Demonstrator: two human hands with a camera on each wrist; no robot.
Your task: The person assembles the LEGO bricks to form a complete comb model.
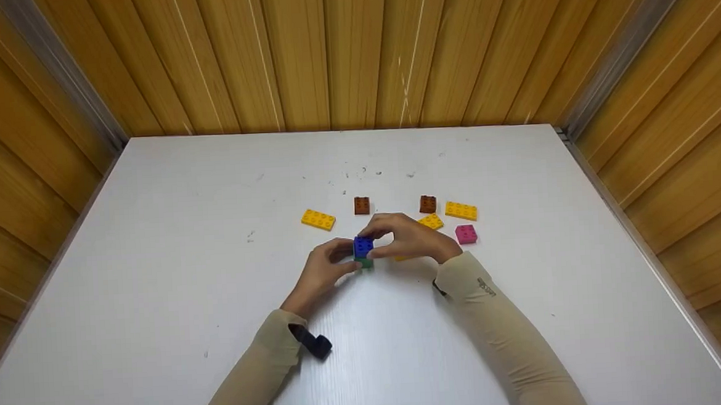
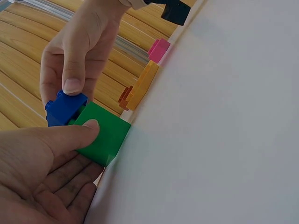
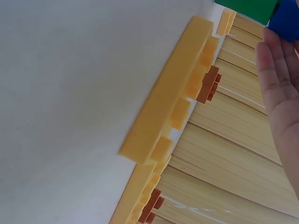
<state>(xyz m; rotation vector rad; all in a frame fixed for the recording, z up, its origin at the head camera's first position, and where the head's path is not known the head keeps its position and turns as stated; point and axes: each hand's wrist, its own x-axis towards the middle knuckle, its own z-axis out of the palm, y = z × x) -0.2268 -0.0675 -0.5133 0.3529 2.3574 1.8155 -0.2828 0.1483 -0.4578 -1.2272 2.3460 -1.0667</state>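
Near the middle of the table, my left hand (image 1: 322,269) grips a green toy building brick (image 2: 108,142), its thumb laid across the near face. Above it is a blue building brick (image 1: 363,246), which my right hand (image 1: 408,237) pinches between thumb and fingers. The blue brick (image 2: 66,110) meets the studded side of the green one, and a few green studs show between the two in the left wrist view. In the right wrist view, the green brick (image 3: 247,6) and the blue brick (image 3: 285,21) are cut off at the top corner.
Beyond the hands lie two brown bricks (image 1: 362,205), a yellow plate brick (image 1: 318,219) at left and another yellow brick (image 1: 461,210) at right. A pink brick (image 1: 466,234) sits right of more yellow bricks (image 1: 431,221) partly behind my right hand. Corrugated walls (image 1: 353,55) border the white table (image 1: 185,267).
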